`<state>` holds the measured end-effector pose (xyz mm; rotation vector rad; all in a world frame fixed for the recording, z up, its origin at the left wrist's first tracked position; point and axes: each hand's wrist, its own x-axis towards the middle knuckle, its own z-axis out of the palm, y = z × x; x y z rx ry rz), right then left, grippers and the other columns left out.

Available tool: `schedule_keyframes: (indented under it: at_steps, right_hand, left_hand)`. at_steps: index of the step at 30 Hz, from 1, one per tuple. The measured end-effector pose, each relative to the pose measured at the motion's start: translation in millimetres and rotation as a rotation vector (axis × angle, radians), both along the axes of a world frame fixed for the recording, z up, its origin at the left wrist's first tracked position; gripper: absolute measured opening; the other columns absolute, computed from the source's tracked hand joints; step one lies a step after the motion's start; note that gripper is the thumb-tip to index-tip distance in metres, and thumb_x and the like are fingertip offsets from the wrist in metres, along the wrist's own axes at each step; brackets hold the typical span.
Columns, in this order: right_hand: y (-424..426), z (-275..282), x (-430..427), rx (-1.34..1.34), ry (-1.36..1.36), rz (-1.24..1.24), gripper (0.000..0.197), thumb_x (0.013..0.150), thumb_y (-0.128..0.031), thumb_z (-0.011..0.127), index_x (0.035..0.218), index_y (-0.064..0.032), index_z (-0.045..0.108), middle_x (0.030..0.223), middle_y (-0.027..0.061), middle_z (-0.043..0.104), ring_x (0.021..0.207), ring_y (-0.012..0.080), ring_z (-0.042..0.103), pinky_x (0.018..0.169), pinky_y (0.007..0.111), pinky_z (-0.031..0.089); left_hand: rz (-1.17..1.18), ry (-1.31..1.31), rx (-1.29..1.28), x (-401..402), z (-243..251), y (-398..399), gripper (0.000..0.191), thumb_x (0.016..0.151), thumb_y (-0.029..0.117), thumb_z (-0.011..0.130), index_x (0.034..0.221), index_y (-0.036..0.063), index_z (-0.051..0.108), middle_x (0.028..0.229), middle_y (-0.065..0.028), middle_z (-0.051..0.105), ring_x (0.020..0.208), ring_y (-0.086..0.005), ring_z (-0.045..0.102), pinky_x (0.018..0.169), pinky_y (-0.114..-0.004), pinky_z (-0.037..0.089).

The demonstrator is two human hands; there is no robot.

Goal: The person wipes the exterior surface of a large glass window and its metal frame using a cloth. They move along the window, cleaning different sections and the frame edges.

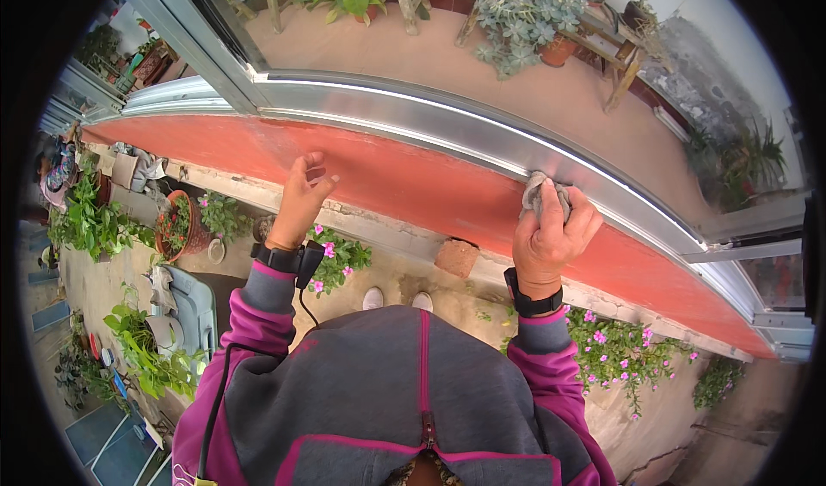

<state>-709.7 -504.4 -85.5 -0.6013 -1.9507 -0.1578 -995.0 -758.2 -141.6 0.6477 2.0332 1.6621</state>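
A crumpled grey cloth (534, 192) is gripped in my right hand (554, 228), close against the lower edge of the silver metal window frame (413, 115). My left hand (302, 196) hangs over the red painted sill (387, 170) with its fingers curled and apart, holding nothing. Both wrists wear black straps, and a cable runs from the left one along the sleeve. Behind the frame, the window glass (413, 47) shows a tiled floor and plants.
Pink-flowered plants (619, 350) grow below the wall at the right. A brick piece (457, 257) lies on the concrete ledge (387, 228). To the left stand a terracotta pot (193, 234) and a grey-green plastic bin (193, 299). Another person (58, 170) is at the far left.
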Motion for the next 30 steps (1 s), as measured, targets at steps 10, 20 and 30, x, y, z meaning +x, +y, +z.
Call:
schedule_keyframes:
  at_steps: [10,20,30]
  right_hand:
    - [-22.7,-6.5,-47.8,0.064,0.051,0.226,0.04,0.078,0.009,0.074,0.111,-0.0123,0.079,0.115,0.0126,0.066,0.099,0.0331,0.058,0.081,0.043,0.047]
    - [-91.2,1.1,-143.7,0.056,-0.08,0.382,0.04,0.082,0.01,0.068,0.115,-0.0097,0.08,0.12,0.0147,0.066,0.106,0.0356,0.06,0.091,0.046,0.051]
    - [-272.5,-10.6,-228.5,-1.016,-0.434,1.149,0.04,0.089,0.006,0.071,0.128,0.0053,0.066,0.124,0.0133,0.067,0.115,0.0224,0.066,0.101,0.033,0.051]
  left_hand:
    - [0.218,-0.211,-0.235,54.4,-46.1,-141.7,0.025,0.101,0.012,0.069,0.122,-0.002,0.068,0.11,-0.0021,0.071,0.105,-0.0113,0.065,0.096,-0.028,0.052]
    - [0.108,-0.355,-0.147,72.4,-61.0,-207.8,0.024,0.103,0.011,0.068,0.124,-0.002,0.067,0.109,-0.0038,0.071,0.102,-0.012,0.065,0.094,-0.028,0.053]
    - [0.009,-0.45,0.282,21.5,-18.3,-245.6,0.086,0.101,0.044,0.073,0.164,0.005,0.029,0.146,-0.0132,0.057,0.131,-0.0197,0.057,0.111,-0.036,0.047]
